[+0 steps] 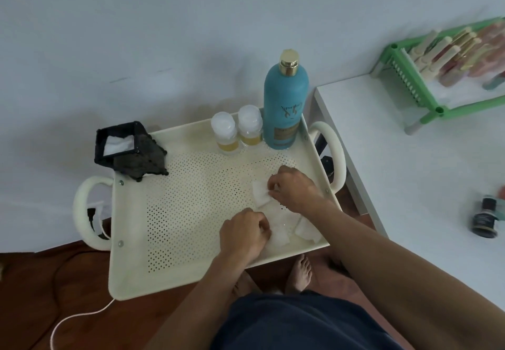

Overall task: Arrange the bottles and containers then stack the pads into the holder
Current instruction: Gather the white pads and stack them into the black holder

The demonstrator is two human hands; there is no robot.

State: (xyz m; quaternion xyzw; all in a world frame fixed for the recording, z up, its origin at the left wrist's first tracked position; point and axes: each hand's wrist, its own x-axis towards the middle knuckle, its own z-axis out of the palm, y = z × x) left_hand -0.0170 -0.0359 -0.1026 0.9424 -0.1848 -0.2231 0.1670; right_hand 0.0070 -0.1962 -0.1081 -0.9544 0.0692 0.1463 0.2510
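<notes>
A cream perforated cart tray [175, 213] holds everything. At its back right corner stand a tall teal bottle [284, 103] with a gold cap and two small clear bottles [225, 133] [250, 126] with yellow liquid. A black square pad holder [127, 150] sits at the back left corner with a white pad inside. Several white pads [306, 230] lie loose at the tray's front right. My right hand [295, 188] pinches one white pad [259, 193]. My left hand [243, 234] is closed on another pad [280, 236] near the front edge.
A white table [410, 158] stands right of the cart, bearing a green rack [426, 76] of tubes and a dark small jar [485, 221]. A white cable [79, 317] trails on the wooden floor at the left. Bare feet [297, 273] show under the tray's front edge.
</notes>
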